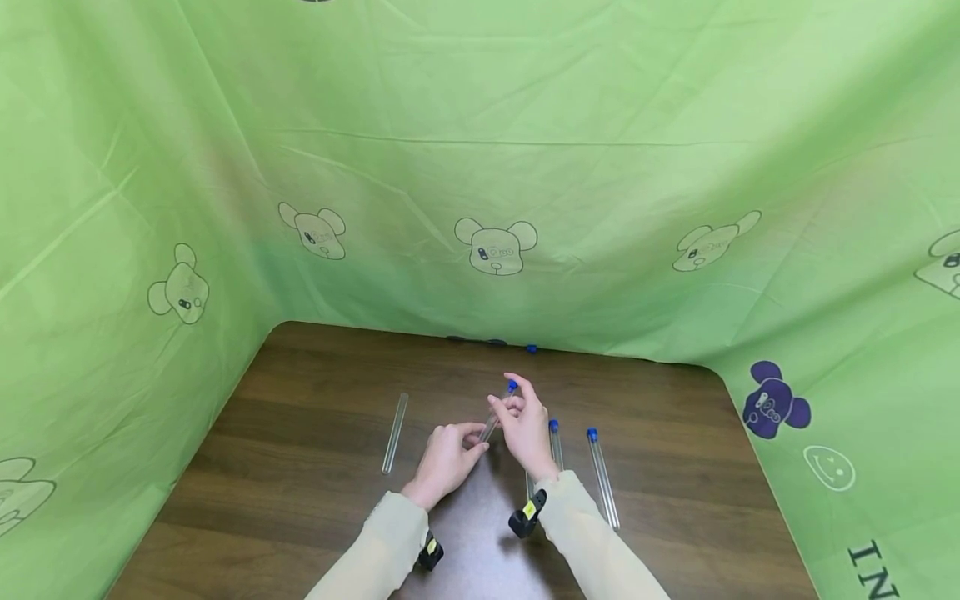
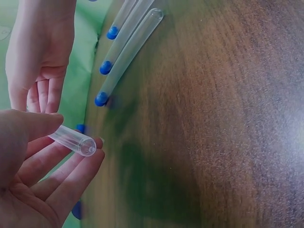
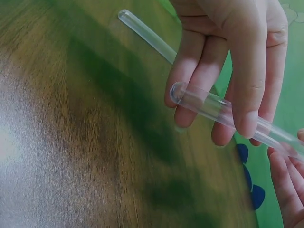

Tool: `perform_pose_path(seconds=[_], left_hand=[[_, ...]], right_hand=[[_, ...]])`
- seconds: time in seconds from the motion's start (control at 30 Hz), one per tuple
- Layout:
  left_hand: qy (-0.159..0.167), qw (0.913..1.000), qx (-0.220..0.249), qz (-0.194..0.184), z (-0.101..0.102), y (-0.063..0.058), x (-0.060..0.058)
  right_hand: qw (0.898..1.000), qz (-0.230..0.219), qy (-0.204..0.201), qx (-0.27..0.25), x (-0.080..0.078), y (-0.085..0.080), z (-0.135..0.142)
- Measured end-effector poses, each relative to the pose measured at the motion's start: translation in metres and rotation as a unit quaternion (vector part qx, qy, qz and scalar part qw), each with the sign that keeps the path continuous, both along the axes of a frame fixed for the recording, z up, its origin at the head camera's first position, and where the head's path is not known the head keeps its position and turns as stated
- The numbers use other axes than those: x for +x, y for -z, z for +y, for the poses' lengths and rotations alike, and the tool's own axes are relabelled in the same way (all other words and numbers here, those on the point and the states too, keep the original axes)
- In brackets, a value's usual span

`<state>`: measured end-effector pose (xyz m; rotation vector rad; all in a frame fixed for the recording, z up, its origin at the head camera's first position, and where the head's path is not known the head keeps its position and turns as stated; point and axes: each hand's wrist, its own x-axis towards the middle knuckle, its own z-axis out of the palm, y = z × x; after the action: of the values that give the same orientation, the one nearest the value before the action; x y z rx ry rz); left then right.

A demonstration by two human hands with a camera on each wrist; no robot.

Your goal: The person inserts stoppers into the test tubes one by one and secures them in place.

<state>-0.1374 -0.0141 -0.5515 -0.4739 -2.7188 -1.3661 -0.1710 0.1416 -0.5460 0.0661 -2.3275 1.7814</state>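
Observation:
Both hands hold one clear test tube (image 1: pixel 489 428) above the table, tilted, with a blue stopper (image 1: pixel 512 386) at its upper end. My left hand (image 1: pixel 444 461) pinches the tube near its rounded bottom (image 2: pixel 87 146), thumb on one side and fingers on the other. Higher up, my right hand (image 1: pixel 527 427) grips the tube, a finger against the stopper. An unstoppered test tube (image 1: pixel 395 433) lies left of the hands. To the right lie three tubes with blue stoppers, among them an outer tube (image 1: pixel 602 483); the right hand and forearm partly cover the others.
A loose blue stopper (image 1: pixel 532 348) sits at the far edge of the brown wooden table (image 1: pixel 315 392). Green printed cloth (image 1: pixel 495 108) rises behind the table and along both sides.

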Motion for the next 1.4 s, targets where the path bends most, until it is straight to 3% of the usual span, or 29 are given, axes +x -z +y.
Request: perform_pose_path(seconds=[0.53,0.8,1.4], left_hand=[[0.009,0.9999,0.007,-0.002,0.002,0.005,0.0],[0.013,0.9999,0.008,-0.005,0.003,0.008,0.0],[0.019,0.9996,0.02,-0.006,0.005,0.01,0.002]], right_hand=[[1.0,-0.003,0.01,-0.003,0.0,0.002,0.002],[1.0,0.021,0.007,-0.005,0.019,-0.038,-0.006],[0.999,0.011,0.001,-0.034,0.018,-0.035,-0.006]])
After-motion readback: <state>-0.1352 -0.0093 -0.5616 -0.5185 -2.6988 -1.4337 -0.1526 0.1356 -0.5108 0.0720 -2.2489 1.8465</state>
